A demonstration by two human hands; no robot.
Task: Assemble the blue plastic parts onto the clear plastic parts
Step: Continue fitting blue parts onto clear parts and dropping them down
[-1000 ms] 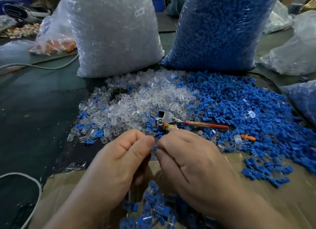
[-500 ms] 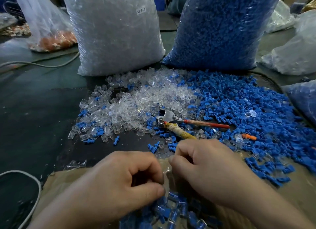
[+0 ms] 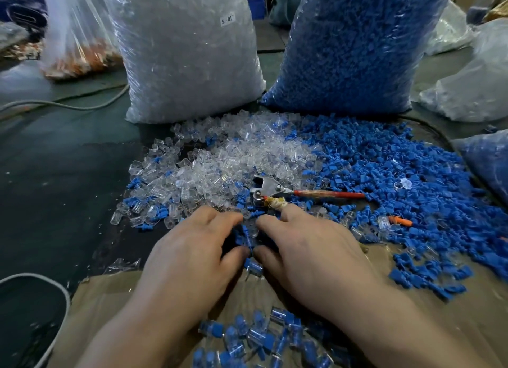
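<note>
— What sits nearest on your feed?
— Joined pieces (image 3: 255, 337), blue set into clear, heaped on a sheet of cardboard (image 3: 417, 293) at the bottom edge; above them I see the left hand (image 3: 189, 260) and the right hand (image 3: 310, 255) side by side, knuckles up, thumbs nearly meeting.
— Do the fingers hold anything?
— I cannot tell; the fingers (image 3: 220, 216) of both hands reach forward onto the near edge of the loose parts; a blue part shows in the gap between the hands, but blur hides whether anything is pinched.
— And beyond the hands?
— A metal tool (image 3: 270, 187) with a red handle lies just past the fingertips; the clear parts (image 3: 242, 156) spread left of it on the table (image 3: 60, 169); the blue parts (image 3: 398, 169) spread right, the two mixing where they meet.
— Containers?
— Farthest back, two full bags stand upright; the left bag (image 3: 187, 54), labelled SJ-017, holds clear parts; the right bag (image 3: 351, 46) holds blue ones; a smaller bag (image 3: 79, 57) at far left holds orange pieces; a fourth bag (image 3: 489, 167) with blue contents shows at the right edge.
</note>
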